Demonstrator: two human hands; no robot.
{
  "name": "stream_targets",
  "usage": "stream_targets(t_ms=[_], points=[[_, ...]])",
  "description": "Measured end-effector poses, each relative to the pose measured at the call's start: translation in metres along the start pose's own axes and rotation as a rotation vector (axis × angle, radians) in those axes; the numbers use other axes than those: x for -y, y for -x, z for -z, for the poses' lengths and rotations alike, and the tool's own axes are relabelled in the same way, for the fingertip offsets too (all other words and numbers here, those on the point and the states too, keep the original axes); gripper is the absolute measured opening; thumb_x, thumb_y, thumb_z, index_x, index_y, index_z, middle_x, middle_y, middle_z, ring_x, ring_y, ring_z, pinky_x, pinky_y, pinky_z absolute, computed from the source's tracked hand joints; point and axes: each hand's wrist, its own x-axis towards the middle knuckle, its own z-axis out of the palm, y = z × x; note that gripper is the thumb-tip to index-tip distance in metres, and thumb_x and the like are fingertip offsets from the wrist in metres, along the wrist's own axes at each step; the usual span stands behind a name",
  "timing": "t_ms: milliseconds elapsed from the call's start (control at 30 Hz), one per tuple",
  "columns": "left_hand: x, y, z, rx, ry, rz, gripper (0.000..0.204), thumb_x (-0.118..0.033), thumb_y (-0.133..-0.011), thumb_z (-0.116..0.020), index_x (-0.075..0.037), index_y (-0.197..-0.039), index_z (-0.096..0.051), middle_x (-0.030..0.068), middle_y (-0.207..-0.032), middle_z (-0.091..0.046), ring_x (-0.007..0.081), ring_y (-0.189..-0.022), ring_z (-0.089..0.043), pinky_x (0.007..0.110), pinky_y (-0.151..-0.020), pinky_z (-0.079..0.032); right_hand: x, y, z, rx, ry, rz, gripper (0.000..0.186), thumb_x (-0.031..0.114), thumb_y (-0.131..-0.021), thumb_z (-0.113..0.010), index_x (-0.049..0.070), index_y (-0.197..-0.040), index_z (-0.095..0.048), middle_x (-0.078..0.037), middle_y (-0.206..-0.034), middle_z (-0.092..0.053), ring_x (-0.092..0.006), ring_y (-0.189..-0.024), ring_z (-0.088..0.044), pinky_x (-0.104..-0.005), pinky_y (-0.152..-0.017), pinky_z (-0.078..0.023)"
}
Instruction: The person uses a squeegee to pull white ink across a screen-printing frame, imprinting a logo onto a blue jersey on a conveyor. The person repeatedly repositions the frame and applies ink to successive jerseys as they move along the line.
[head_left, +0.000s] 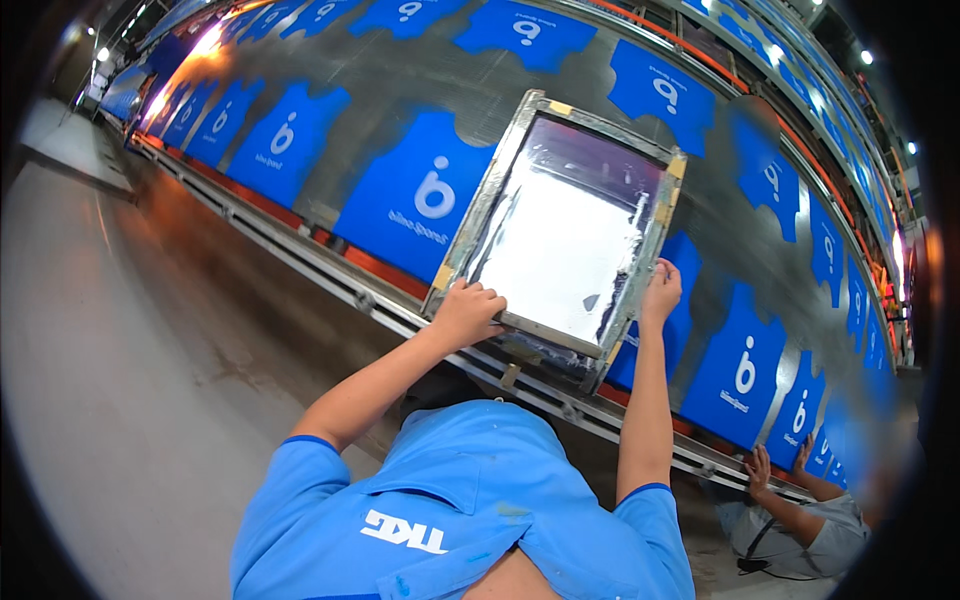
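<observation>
A metal-edged screen frame (535,115) with taped corners lies over the sloping printing bed, a pale, glossy patch (555,245) in its middle. My left hand (469,310) is closed on the frame's lower-left part, by a long bar (550,333) lying across the lower end of the frame. My right hand (663,290) grips the frame's right edge, fingertips curled over it. What lies under the frame is hidden. Blue fabric cut pieces (400,200) with white printed marks lie on the bed on either side of it.
The long dark bed (385,105) carries several more blue pieces, bordered by a metal rail (270,247) along the near side. A co-worker's hands (760,470) touch the bed's edge at the lower right. Another tier of blue pieces stands beyond, and grey floor (120,380) shows at left.
</observation>
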Motion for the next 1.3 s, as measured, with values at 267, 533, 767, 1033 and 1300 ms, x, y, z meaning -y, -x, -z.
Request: stream_targets(t_ms=[267,533,767,1033,1300], points=[[-0.005,-0.07,-0.046,0.035,-0.022,0.006,0.046,-0.037,-0.068,-0.089,-0.017,-0.103,-0.067,-0.0002,-0.109,-0.066,0.0213,-0.104,-0.062,0.039,-0.085,-0.046,-0.098,-0.034,-0.037,0.03,-0.103,0.013,0.02,0.021,-0.102,-0.06,0.004,-0.106,-0.071,-0.003,-0.072,-0.062,-0.012,-0.061,-0.053,-0.0322,-0.057,-0.043],[-0.072,-0.14,-0.075,0.106,-0.09,-0.045,0.039,-0.014,-0.064,-0.083,-0.02,-0.101,-0.072,-0.0035,-0.101,-0.072,0.0204,-0.096,-0.066,0.04,-0.084,-0.046,-0.118,-0.102,0.02,-0.038,-0.089,-0.071,0.019,0.022,-0.102,-0.059,0.007,-0.105,-0.069,-0.017,-0.078,-0.069,-0.0286,-0.067,-0.067,-0.0421,-0.065,-0.05],[-0.214,-0.144,-0.119,-0.048,-0.08,0.081,0.039,0.0,-0.062,-0.073,-0.018,-0.096,-0.075,0.0017,-0.099,-0.075,0.0246,-0.095,-0.069,0.04,-0.082,-0.048,-0.171,-0.163,0.098,0.128,-0.156,-0.156,0.018,0.021,-0.102,-0.057,0.007,-0.107,-0.066,-0.02,-0.088,-0.07,-0.0402,-0.082,-0.07,-0.0479,-0.07,-0.053],[-0.246,-0.224,-0.141,-0.045,-0.003,0.087,0.043,0.0,-0.064,-0.076,-0.018,-0.103,-0.074,0.0018,-0.103,-0.075,0.0253,-0.099,-0.068,0.041,-0.083,-0.048,-0.227,-0.207,0.136,0.068,-0.097,-0.202,0.012,0.019,-0.101,-0.056,0.013,-0.108,-0.063,-0.022,-0.084,-0.069,-0.0453,-0.084,-0.068,-0.0547,-0.07,-0.053],[-0.112,-0.31,-0.121,-0.063,0.039,0.091,0.027,-0.017,-0.074,-0.082,-0.021,-0.1,-0.076,-0.0001,-0.094,-0.073,0.0238,-0.092,-0.068,0.039,-0.078,-0.048,-0.19,-0.201,0.057,0.081,0.05,-0.084,0.019,0.022,-0.102,-0.056,0.009,-0.109,-0.069,-0.021,-0.096,-0.073,-0.038,-0.089,-0.072,-0.0466,-0.078,-0.054]])
